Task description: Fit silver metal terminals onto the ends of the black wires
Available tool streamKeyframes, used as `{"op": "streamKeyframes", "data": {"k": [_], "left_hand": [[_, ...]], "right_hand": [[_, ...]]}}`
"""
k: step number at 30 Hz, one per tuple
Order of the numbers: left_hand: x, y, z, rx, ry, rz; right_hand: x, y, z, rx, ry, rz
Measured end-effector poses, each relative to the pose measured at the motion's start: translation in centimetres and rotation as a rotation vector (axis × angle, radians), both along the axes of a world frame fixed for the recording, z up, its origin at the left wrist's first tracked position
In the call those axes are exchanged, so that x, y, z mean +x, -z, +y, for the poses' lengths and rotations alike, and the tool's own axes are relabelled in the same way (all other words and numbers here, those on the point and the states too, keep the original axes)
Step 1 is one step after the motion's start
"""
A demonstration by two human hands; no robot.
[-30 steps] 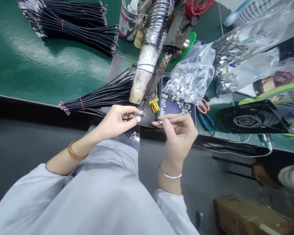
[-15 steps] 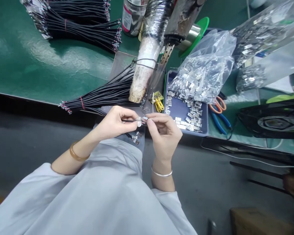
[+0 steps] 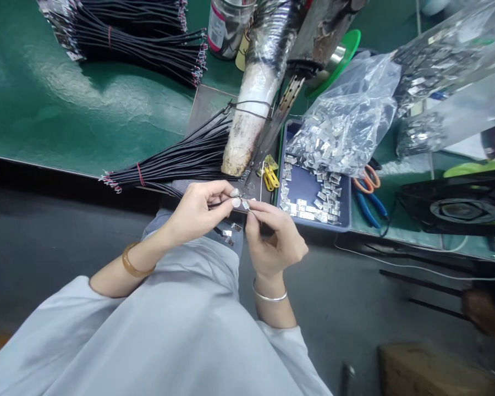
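I see a small metal terminal (image 3: 246,205) pinched in the right hand's (image 3: 274,239) fingertips, just off the bench edge. It meets the end of a black wire (image 3: 219,204) gripped by the left hand (image 3: 198,212). Behind them lies a banded wire bundle (image 3: 177,162). To its right, a blue tray (image 3: 305,187) holds loose terminals (image 3: 325,192) beneath a clear bag (image 3: 346,124).

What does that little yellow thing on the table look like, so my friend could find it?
Look at the green table, then the blue tray of metal bits at its front edge. Just left of the tray, at the foot of the wrapped tool, lies a yellow clip. It is the only bright yellow thing among black wires and those bits.
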State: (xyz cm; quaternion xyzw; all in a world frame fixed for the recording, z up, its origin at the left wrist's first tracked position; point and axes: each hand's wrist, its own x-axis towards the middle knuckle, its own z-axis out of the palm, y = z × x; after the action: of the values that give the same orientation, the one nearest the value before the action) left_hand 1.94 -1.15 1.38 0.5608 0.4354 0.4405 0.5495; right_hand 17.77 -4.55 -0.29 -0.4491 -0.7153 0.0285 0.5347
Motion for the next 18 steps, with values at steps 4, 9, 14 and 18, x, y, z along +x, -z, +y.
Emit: {"op": "streamKeyframes", "data": {"k": [4, 9, 14, 18], "left_hand": [[-0.08, -0.19, 0.07, -0.027, 0.016, -0.037], [0.13, -0.13, 0.07, -0.066, 0.009, -0.100], [0.25, -0.14, 0.05, -0.069, -0.012, -0.118], [0.24, -0.18, 0.14, -0.073, -0.015, -0.103]], "right_hand": [[-0.09, 0.30, 0.07, -0.017, 0.075, 0.177], [-0.30, 0.22, -0.14, 0.104, 0.057, -0.014], [-0.34, 0.50, 0.20, -0.083, 0.106, 0.162], [-0.35, 0.69, 0.44, -0.138, 0.041, 0.211]]}}
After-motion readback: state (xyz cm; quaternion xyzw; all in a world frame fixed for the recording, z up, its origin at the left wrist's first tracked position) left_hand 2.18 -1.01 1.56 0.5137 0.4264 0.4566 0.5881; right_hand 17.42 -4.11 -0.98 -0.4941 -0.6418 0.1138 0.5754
